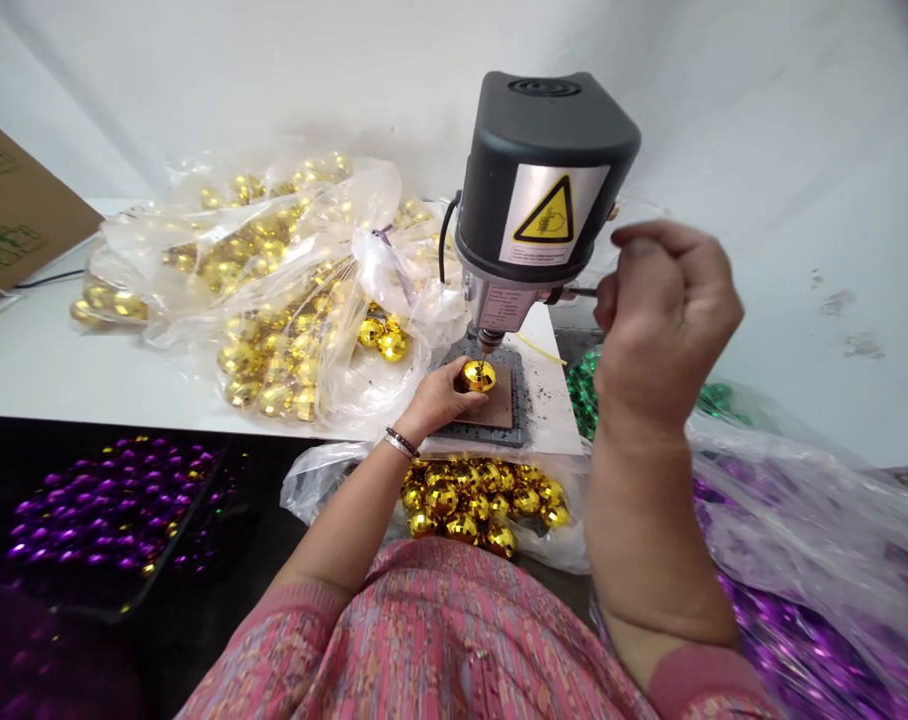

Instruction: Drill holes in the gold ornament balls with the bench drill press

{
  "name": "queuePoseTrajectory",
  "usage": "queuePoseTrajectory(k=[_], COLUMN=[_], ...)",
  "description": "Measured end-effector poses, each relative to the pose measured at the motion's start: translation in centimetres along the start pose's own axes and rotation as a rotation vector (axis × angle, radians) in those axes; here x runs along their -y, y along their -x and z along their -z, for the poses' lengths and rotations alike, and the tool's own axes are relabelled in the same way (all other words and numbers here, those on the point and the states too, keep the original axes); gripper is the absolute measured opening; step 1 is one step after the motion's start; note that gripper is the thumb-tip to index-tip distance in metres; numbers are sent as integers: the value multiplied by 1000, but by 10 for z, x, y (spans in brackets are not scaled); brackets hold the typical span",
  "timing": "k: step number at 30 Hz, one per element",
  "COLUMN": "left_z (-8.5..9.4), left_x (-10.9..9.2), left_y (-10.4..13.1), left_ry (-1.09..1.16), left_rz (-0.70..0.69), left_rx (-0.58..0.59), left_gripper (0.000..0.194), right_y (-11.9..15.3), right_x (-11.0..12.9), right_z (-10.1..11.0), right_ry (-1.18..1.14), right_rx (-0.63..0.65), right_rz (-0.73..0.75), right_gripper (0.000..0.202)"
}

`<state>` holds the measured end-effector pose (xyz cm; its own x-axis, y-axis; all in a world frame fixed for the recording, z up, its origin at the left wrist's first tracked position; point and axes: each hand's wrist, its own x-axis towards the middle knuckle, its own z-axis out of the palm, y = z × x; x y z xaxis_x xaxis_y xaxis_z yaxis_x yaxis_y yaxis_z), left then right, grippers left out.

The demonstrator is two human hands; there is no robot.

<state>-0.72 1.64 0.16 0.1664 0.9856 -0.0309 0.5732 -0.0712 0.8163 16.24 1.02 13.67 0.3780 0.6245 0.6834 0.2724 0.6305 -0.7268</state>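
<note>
A shiny gold faceted ball point(479, 376) rests on a brown board point(499, 400) under the bit of a small drill press point(548, 170). My left hand point(443, 398) grips that ball from its left side, thumb and fingers around it. The drill bit point(484, 352) comes down to the top of the ball; whether it has entered the surface I cannot tell. My right hand point(664, 310) is closed at the right of the machine, around the drill press lever point(583, 292), whose end its fingers hide. Beneath the board lies the dark machine base point(520, 395), with dark specks around it.
Clear plastic bags point(274, 290) of gold balls cover the white table point(26, 370). More gold balls point(461, 500) sit in a bag at my lap. Purple balls point(94, 510) lie lower left; bagged purple ones point(806, 640) and green ones point(583, 390) are at right. A cardboard box point(19, 210) stands left.
</note>
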Motion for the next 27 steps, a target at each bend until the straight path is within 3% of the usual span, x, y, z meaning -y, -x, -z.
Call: queuePoseTrajectory(k=[6, 11, 15, 17, 19, 21, 23, 25, 27], left_z=[3, 14, 31, 44, 57, 69, 78, 81, 79], left_x=[0, -1, 0, 5, 14, 25, 36, 46, 54], left_y=[9, 36, 56, 60, 56, 42, 24, 4, -11], left_ry=[-59, -82, -53, -25, -10, -23, -74, -146, -199], left_rz=[-60, -142, -278, -274, -165, 7, 170, 275, 318], left_rx=[-12, 10, 127, 156, 36, -207, -421, -502, -473], left_gripper=[48, 49, 58, 64, 55, 38, 33, 36, 42], right_y=[-46, -44, -42, -42, -41, -40, -39, -37, -36], right_x=[13, 15, 13, 12, 10, 8, 8, 9, 10], right_z=[-9, -13, -13, -13, -11, -10, -10, -10, -10], right_ry=[73, -12, -44, -39, -18, -4, 0, 0, -12], right_rx=[104, 46, 11, 16, 18, 17, 15, 11, -2], right_rz=[-126, -160, -168, -164, -144, -116, -102, -104, -102], right_gripper=[26, 31, 29, 27, 26, 26, 27, 27, 25])
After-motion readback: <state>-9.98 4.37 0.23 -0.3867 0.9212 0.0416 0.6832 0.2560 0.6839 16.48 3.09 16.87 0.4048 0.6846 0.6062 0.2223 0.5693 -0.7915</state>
